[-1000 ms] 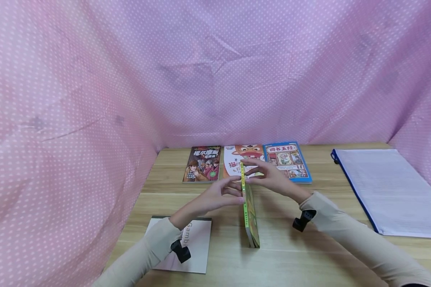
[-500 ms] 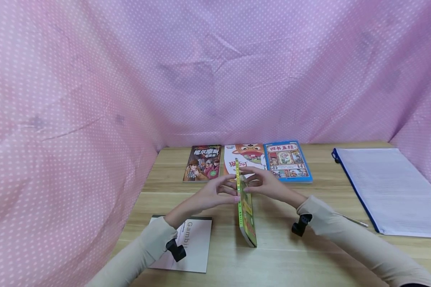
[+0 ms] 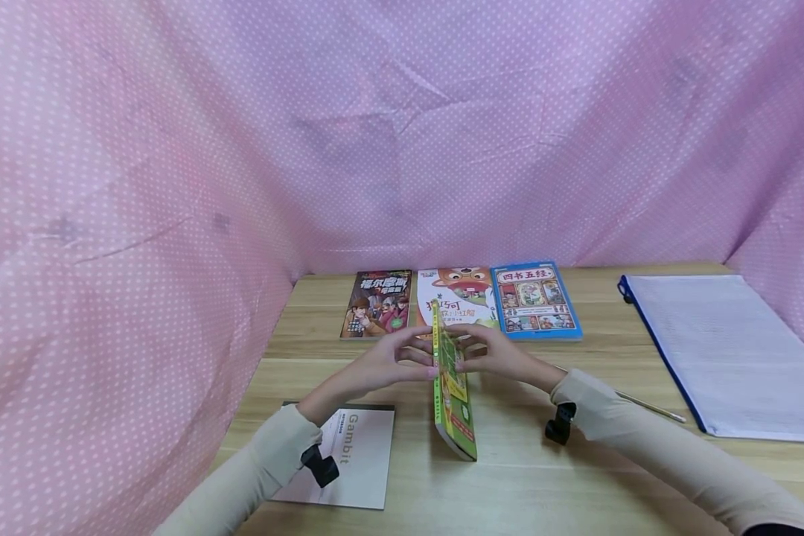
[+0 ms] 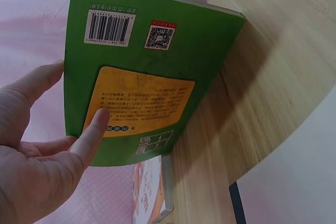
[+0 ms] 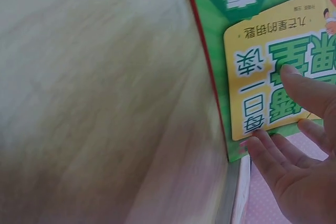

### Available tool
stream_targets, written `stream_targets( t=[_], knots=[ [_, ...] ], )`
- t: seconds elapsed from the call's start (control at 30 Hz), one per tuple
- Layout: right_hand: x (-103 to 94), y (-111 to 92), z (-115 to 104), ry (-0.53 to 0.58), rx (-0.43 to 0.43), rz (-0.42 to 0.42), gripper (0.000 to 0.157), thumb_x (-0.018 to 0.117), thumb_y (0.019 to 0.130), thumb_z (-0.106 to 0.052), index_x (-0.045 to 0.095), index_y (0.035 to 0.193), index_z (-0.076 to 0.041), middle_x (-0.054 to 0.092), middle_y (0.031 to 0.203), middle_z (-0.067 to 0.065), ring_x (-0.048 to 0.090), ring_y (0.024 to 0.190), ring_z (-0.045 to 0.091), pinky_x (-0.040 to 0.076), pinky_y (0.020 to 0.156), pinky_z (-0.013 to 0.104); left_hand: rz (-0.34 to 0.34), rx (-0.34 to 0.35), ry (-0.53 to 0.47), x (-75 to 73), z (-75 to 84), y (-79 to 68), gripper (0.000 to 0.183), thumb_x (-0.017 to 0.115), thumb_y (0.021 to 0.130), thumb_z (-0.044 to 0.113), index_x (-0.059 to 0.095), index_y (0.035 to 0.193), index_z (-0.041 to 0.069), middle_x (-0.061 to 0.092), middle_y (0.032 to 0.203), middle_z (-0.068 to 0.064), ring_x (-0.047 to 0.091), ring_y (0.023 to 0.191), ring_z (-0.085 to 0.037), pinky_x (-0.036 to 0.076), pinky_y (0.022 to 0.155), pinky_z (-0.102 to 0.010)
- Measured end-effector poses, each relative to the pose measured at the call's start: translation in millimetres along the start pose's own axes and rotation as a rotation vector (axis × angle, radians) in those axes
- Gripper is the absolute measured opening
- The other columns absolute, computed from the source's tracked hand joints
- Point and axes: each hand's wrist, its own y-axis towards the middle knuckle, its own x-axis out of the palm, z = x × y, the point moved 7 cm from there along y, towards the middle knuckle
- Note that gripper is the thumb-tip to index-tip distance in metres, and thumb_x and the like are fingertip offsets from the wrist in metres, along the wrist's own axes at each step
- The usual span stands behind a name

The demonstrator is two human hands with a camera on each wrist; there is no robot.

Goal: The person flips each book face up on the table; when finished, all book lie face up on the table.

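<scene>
A green picture-covered book [image 3: 457, 420] stands upright on its edge over the middle of the table, yellow-green spine up, held between both hands. My left hand [image 3: 388, 366] grips it from the left. In the left wrist view its thumb lies on the green back cover [image 4: 152, 40], which carries a barcode, and other fingers reach the book's edge. My right hand [image 3: 499, 357] grips from the right. In the right wrist view, its thumb lies on the front cover [image 5: 247, 61], and its fingertips touch near the edge.
Three books lie in a back row: a dark one [image 3: 378, 305], a white one [image 3: 458, 290] and a blue one [image 3: 538, 301]. A Gambit notebook [image 3: 368, 461] lies front left. At right are a thin stick [image 3: 650, 407] and a blue-edged white zip folder [image 3: 723, 357]. Pink dotted cloth [image 3: 402, 149] surrounds the table.
Both hands have moved slightly left with the book. The book has tilted, so more of its right-hand cover shows. The right hand has slid lower and nearer along it.
</scene>
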Motion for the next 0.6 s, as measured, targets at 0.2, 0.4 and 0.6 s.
stream_targets(
  t=[0.2,0.4,0.6],
  knots=[
    [0.6,-0.2,3.0,-0.027,-0.001,-0.014,0.069,0.078,0.089,-0.008,0.047,0.150,-0.003,0.053,0.147,0.024,0.058,0.127,0.046,0.051,0.106,0.057,-0.026,0.008,0.018,-5.4,-2.4,-1.3,0.076,0.074,0.094,0.020,0.034,0.157,0.009,0.058,0.140,-0.017,0.063,0.124,-0.028,0.056,0.103,-0.039],
    [2.5,0.2,6.2,-0.066,0.024,-0.029,0.068,0.079,0.088,-0.010,0.048,0.149,-0.002,0.052,0.148,0.024,0.058,0.127,0.045,0.051,0.106,0.056,-0.048,-0.006,0.033,-11.0,-5.6,-6.5,0.078,0.074,0.094,0.020,0.031,0.158,0.008,0.058,0.141,-0.019,0.063,0.125,-0.031,0.056,0.103,-0.041],
    [4.4,1.1,5.9,-0.097,0.031,-0.029,0.067,0.081,0.086,-0.012,0.052,0.146,-0.001,0.056,0.142,0.023,0.059,0.125,0.044,0.053,0.105,0.053,-0.065,-0.003,0.049,-18.0,-8.8,-10.4,0.079,0.074,0.093,0.018,0.031,0.158,0.006,0.057,0.141,-0.021,0.063,0.124,-0.031,0.057,0.101,-0.040]
  ],
)
